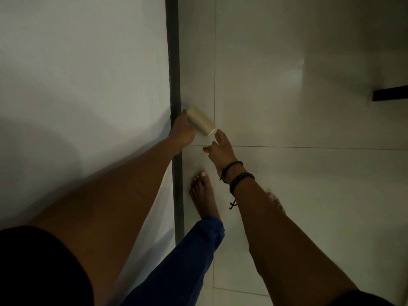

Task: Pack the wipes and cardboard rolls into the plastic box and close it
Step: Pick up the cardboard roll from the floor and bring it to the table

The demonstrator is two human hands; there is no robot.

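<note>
Cardboard roll (202, 123), light and crushable (hollow, so hold gently round its side), is gripped by the left hand (182, 131) at the white surface (88, 74) edge; the right hand (220, 149) hovers beside it, fingers spread and empty.

Pale tiled floor (309, 195), grout lines visible, bears two bare feet (204, 195) beside a white surface (77, 74) with a dark edge strip (174, 62).

left hand (182, 131) grips cardboard roll (202, 123), frame centre | right hand (220, 149) loose, just beside roll's end | tiled floor (309, 195) below
</note>
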